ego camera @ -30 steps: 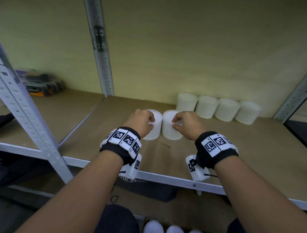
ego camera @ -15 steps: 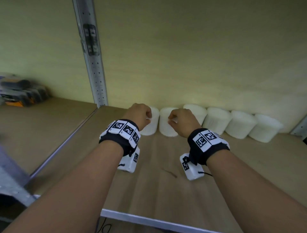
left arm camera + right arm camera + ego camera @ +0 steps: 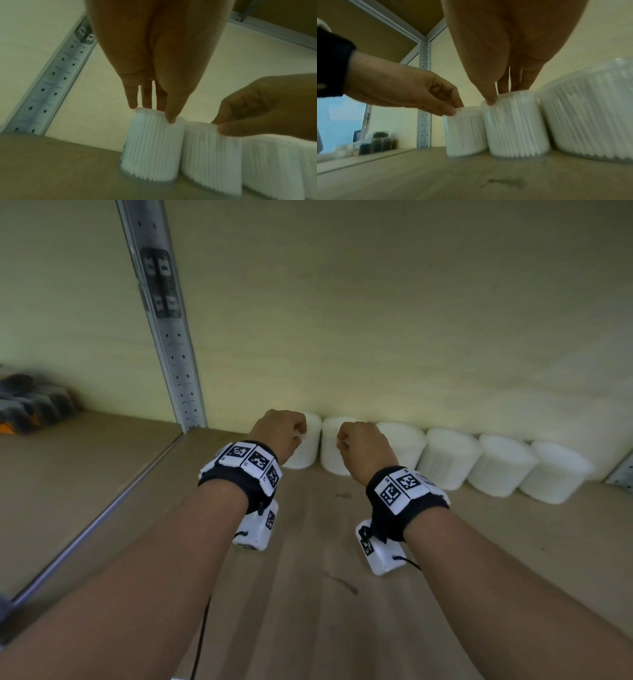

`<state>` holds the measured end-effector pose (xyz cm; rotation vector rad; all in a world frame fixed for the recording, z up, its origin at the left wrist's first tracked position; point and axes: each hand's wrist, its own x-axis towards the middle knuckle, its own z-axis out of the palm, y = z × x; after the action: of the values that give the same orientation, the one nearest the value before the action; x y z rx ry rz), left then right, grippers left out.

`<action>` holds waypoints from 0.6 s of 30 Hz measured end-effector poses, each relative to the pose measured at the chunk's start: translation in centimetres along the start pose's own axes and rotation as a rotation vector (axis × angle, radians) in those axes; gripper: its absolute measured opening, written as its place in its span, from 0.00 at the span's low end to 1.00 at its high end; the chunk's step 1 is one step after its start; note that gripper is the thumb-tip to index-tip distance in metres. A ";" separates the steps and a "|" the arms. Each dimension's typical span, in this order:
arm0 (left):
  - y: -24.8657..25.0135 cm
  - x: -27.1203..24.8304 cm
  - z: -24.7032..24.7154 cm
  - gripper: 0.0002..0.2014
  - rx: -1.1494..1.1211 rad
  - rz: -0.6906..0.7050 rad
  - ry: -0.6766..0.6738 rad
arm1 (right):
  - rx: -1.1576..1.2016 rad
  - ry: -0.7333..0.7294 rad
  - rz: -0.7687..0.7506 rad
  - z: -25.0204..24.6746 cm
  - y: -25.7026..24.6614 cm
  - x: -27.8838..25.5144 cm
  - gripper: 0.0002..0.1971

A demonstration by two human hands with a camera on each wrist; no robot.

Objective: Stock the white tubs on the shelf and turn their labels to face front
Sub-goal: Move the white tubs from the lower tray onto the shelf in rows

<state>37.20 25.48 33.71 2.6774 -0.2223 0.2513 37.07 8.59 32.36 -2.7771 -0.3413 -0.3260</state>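
Several white ribbed tubs stand in a row against the shelf's back wall. My left hand (image 3: 281, 433) pinches the top rim of the leftmost tub (image 3: 306, 446), thumb in front and fingers behind (image 3: 152, 112). My right hand (image 3: 359, 445) pinches the top of the second tub (image 3: 330, 450) the same way (image 3: 501, 97). Both tubs stand upright on the shelf board, touching each other (image 3: 154, 148) (image 3: 211, 151). No label shows on the sides facing me. The tubs to the right (image 3: 448, 460) (image 3: 500, 469) (image 3: 555, 474) stand untouched.
A grey perforated upright (image 3: 164, 330) rises left of the tubs. Dark boxes (image 3: 30, 405) sit in the neighbouring bay at far left. The brown shelf board (image 3: 308, 577) runs from the tubs toward me. Another upright (image 3: 621, 470) shows at the right end.
Both hands have carried the two tubs from the middle of the shelf back to the wall, at the left end of the row. My head has moved closer in.
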 end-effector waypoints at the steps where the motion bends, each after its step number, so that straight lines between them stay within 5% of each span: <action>1: 0.0 0.2 -0.1 0.14 0.031 0.008 -0.038 | -0.020 -0.006 -0.006 0.0 0.0 0.0 0.11; 7: 0.3 -1.1 -1.5 0.31 0.160 -0.028 -0.276 | -0.043 -0.177 -0.036 -1.8 0.0 -1.3 0.21; 18: 7.0 -11.8 -4.5 0.28 0.012 -0.040 -0.179 | 0.053 -0.090 0.000 -6.6 -0.7 -12.6 0.20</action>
<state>23.70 22.55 38.08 2.7137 -0.2216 0.0001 23.76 4.48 35.31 -2.7455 -0.3665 -0.1896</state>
